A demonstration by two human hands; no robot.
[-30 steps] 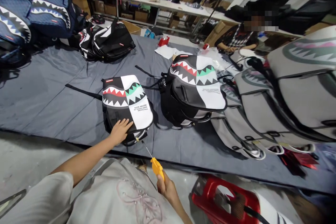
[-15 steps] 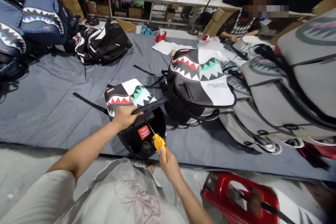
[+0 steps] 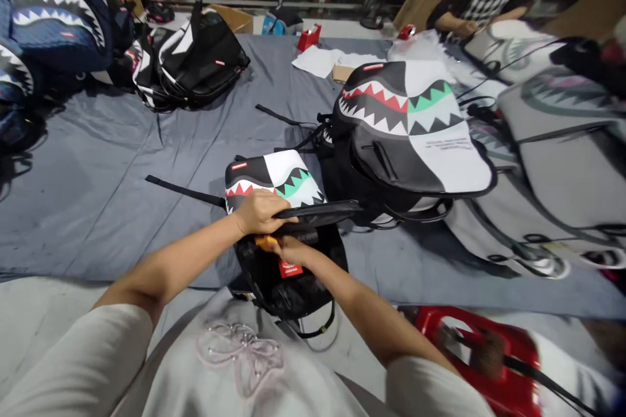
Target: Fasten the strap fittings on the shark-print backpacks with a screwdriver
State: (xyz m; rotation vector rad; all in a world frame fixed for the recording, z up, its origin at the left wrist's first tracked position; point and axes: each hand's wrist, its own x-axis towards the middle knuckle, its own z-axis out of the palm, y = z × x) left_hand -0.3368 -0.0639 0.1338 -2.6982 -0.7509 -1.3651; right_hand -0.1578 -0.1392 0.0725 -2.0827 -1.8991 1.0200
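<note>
A small black-and-white shark-mouth backpack [image 3: 298, 176] lies with its main compartment unzipped near the front edge of the cloth. My left hand [image 3: 261, 212] grips the raised edge of its front panel. Inside the opening, my right hand [image 3: 288, 249] holds an orange-yellow tool [image 3: 267, 243] under that panel; the tool's far end is hidden. A red label [image 3: 290, 268] shows on the dark lining below my right hand. Just to the right stands a larger backpack of the same pattern [image 3: 415, 124], its top flap leaning forward.
Grey backpacks [image 3: 562, 163] are piled at the right, black ones [image 3: 200, 65] and blue ones [image 3: 56, 13] at the left. A person's hands [image 3: 464, 27] work at the back right. A red stool [image 3: 489, 352] stands below the front edge.
My right hand has moved the tool up and left, in under the panel. The view has tilted down, and the small backpack appears further right, its opening spread wider.
</note>
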